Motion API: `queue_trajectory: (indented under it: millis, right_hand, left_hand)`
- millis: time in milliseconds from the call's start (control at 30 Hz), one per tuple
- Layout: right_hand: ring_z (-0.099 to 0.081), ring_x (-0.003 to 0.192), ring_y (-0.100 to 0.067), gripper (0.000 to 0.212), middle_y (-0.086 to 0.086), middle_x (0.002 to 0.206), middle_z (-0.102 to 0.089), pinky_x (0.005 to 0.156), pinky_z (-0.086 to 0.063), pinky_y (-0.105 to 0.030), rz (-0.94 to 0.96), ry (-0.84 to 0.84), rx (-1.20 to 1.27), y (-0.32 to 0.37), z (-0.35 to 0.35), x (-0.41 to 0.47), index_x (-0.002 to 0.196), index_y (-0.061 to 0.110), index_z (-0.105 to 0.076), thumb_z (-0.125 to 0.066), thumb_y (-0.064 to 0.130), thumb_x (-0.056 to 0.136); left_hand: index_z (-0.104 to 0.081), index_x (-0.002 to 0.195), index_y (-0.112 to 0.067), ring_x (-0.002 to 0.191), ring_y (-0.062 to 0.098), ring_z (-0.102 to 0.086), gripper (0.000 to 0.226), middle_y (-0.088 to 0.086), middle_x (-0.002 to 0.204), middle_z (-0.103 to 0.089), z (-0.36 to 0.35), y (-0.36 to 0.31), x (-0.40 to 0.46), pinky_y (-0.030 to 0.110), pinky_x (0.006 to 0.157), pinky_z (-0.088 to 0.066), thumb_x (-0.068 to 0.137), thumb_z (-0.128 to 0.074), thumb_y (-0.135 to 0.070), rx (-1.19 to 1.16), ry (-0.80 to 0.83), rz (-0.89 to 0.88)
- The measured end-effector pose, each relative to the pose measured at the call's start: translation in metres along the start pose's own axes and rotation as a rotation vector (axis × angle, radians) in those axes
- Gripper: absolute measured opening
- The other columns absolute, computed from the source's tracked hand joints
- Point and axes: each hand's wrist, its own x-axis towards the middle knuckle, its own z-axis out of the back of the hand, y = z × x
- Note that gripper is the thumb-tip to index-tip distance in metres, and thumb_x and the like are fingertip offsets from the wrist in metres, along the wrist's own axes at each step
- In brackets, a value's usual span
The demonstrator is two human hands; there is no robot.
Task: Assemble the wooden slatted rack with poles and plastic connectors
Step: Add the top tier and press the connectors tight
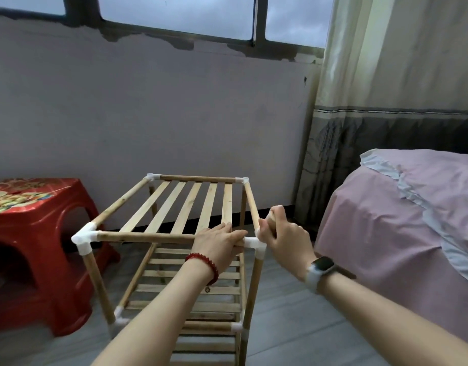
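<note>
Head cam looks down at a grey plank floor under a scuffed pale wall with a window on top, and the rack stands on that floor, red stool to its left, pink-covered bed and curtain to its right. Left hand, red bead bracelet on the wrist, lies over the rack's near top pole, fingers together and bent over it, right beside the white corner connector. Right hand, with a watch, has its fingers curled tight round the rack's right-side pole just past that same connector.
</note>
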Motion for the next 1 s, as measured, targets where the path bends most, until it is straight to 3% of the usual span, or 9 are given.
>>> queue_trajectory:
  millis: [33,100,233,300,367,400,567,700,1000]
  right_hand:
    - [-0.065,0.083,-0.032,0.031,-0.009,0.089,-0.066,0.070,-0.049,-0.038,0.035,0.147,-0.063,-0.004,-0.003,-0.006,0.114,0.013,-0.039,-0.034,0.040,0.099]
    - [-0.063,0.077,-0.032,0.026,-0.008,0.085,-0.067,0.065,-0.046,-0.038,0.060,0.128,-0.018,-0.016,0.011,0.016,0.102,0.016,-0.037,-0.034,0.042,0.098]
    - [-0.056,0.061,-0.028,0.021,-0.003,0.073,-0.062,0.057,-0.036,-0.031,-0.042,-0.381,0.354,-0.014,0.031,0.034,0.100,0.019,-0.040,-0.039,0.039,0.098]
    - [-0.063,0.077,-0.035,0.031,-0.012,0.084,-0.064,0.064,-0.045,-0.037,-0.054,-0.146,0.188,0.000,0.009,0.006,0.117,0.012,-0.042,-0.036,0.037,0.099]
    - [-0.064,0.083,-0.034,0.028,-0.009,0.089,-0.065,0.071,-0.049,-0.040,-0.001,0.184,0.044,-0.001,-0.001,-0.008,0.110,0.014,-0.039,-0.034,0.039,0.099]
    - [-0.064,0.080,-0.032,0.027,-0.008,0.087,-0.066,0.070,-0.049,-0.040,0.045,0.179,0.041,-0.006,0.005,0.002,0.106,0.015,-0.038,-0.034,0.040,0.099]
    - [-0.063,0.063,-0.027,0.030,-0.007,0.076,-0.065,0.051,-0.040,-0.026,0.005,-0.433,0.396,-0.005,0.031,0.031,0.105,0.009,-0.042,-0.039,0.038,0.098]
    - [-0.064,0.085,-0.033,0.029,-0.009,0.091,-0.066,0.071,-0.048,-0.038,-0.060,0.160,0.079,-0.002,-0.008,-0.007,0.112,0.014,-0.038,-0.033,0.039,0.099]
    - [-0.061,0.078,-0.012,0.022,0.005,0.082,-0.060,0.074,-0.054,-0.040,-0.130,0.096,0.735,0.024,-0.024,0.009,0.100,0.021,-0.041,-0.044,0.042,0.095]
  left_hand:
    - [-0.035,0.138,-0.037,0.118,0.013,-0.048,0.040,-0.005,0.127,-0.049,0.000,0.001,-0.001,0.030,0.090,-0.037,0.098,-0.039,-0.039,0.006,-0.003,-0.007]
    - [-0.034,0.138,-0.037,0.114,0.013,-0.050,0.041,-0.006,0.125,-0.050,0.000,0.001,-0.002,0.029,0.088,-0.038,0.098,-0.040,-0.037,0.007,-0.017,-0.006]
    - [-0.034,0.138,-0.037,0.115,0.013,-0.049,0.041,-0.006,0.126,-0.050,-0.002,-0.001,-0.003,0.030,0.090,-0.038,0.098,-0.040,-0.036,0.000,-0.034,0.000]
    - [-0.034,0.139,-0.037,0.114,0.013,-0.050,0.041,-0.006,0.125,-0.050,-0.001,0.000,-0.002,0.030,0.089,-0.038,0.098,-0.041,-0.036,-0.001,-0.039,0.004]
    - [-0.034,0.139,-0.036,0.114,0.013,-0.050,0.042,-0.006,0.125,-0.050,-0.002,0.000,-0.003,0.030,0.089,-0.038,0.098,-0.042,-0.036,0.004,-0.035,0.007]
    - [-0.034,0.139,-0.036,0.114,0.013,-0.050,0.042,-0.006,0.126,-0.050,-0.002,0.000,-0.004,0.030,0.088,-0.038,0.098,-0.042,-0.036,0.008,-0.041,0.012]
    - [-0.035,0.138,-0.036,0.116,0.013,-0.048,0.041,-0.007,0.126,-0.050,-0.005,0.001,-0.002,0.031,0.093,-0.038,0.098,-0.042,-0.035,0.009,-0.049,0.017]
    - [-0.033,0.140,-0.033,0.115,0.013,-0.049,0.044,-0.006,0.126,-0.050,-0.003,0.003,-0.002,0.032,0.093,-0.040,0.097,-0.043,-0.038,0.019,-0.003,0.012]
    - [-0.027,0.145,-0.029,0.137,0.012,-0.027,0.061,-0.006,0.148,-0.033,0.013,0.046,-0.025,0.039,0.114,-0.012,0.090,-0.048,-0.048,-0.002,0.084,0.025]
